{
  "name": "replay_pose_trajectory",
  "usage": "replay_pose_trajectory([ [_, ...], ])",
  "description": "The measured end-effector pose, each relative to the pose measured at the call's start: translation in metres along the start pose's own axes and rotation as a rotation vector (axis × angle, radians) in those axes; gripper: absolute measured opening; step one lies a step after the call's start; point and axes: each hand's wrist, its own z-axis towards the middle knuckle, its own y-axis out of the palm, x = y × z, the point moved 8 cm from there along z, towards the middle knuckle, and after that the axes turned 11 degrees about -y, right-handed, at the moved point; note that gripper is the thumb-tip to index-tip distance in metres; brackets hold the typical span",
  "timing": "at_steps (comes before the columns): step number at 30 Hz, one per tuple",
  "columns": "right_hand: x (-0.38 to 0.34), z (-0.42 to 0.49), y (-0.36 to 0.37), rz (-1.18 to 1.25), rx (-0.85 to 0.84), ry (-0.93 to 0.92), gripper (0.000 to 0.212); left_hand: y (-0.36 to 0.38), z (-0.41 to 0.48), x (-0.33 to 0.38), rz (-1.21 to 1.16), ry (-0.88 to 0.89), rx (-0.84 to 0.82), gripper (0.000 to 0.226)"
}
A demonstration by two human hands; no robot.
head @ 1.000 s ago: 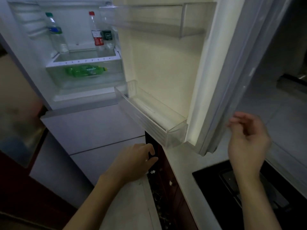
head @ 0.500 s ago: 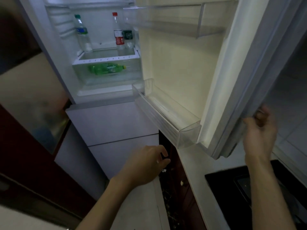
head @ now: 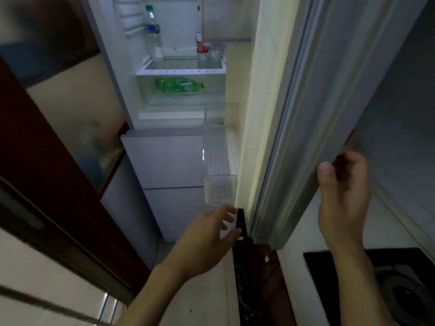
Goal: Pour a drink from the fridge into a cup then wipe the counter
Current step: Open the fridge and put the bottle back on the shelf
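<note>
Head view: right hand (head: 343,196) grips fridge door (head: 306,114) edge, left hand (head: 202,241) relaxed

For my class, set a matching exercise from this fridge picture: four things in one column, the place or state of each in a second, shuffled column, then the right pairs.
Column one
1. green bottle
2. blue-label bottle
3. red-label bottle
4. right hand

Column two
A. grips the edge of the fridge door
B. stands on the left part of the shelf
C. lies on its side in the clear drawer
D. stands on the right part of the shelf

Pairs: 1-C, 2-B, 3-D, 4-A
</note>
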Motion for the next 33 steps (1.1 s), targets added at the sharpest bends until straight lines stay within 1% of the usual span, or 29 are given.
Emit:
replay_pose_trajectory([
  [5,-0.023,-0.002,0.061,0.123,-0.113,-0.1,0.037,-0.013,-0.019,-0.034,-0.034,-0.101,0.027,0.036],
  [8,-0.034,-0.008,0.104,0.173,-0.177,-0.128,0.038,-0.026,-0.025,-0.053,-0.092,-0.14,0.064,0.03],
  [11,-0.042,-0.009,0.134,0.146,-0.206,-0.173,0.04,-0.037,-0.028,-0.064,-0.162,-0.163,0.095,0.026],
  [13,-0.045,-0.01,0.159,0.147,-0.234,-0.188,0.045,-0.048,-0.03,-0.079,-0.193,-0.192,0.126,0.027],
  [16,-0.051,-0.01,0.199,0.15,-0.273,-0.212,0.047,-0.065,-0.027,-0.105,-0.227,-0.233,0.178,0.028],
  [21,-0.065,-0.01,0.262,0.135,-0.287,-0.264,0.046,-0.106,-0.017,-0.15,-0.294,-0.273,0.295,0.018],
  [26,-0.068,-0.007,0.329,0.104,-0.275,-0.271,0.049,-0.142,0.001,-0.203,-0.311,-0.324,0.377,0.021],
  [29,-0.066,-0.005,0.368,0.079,-0.268,-0.277,0.045,-0.163,0.018,-0.239,-0.316,-0.358,0.42,0.024],
  [33,-0.055,0.001,0.418,0.072,-0.336,-0.28,0.03,-0.19,0.042,-0.276,-0.278,-0.36,0.487,0.034],
])
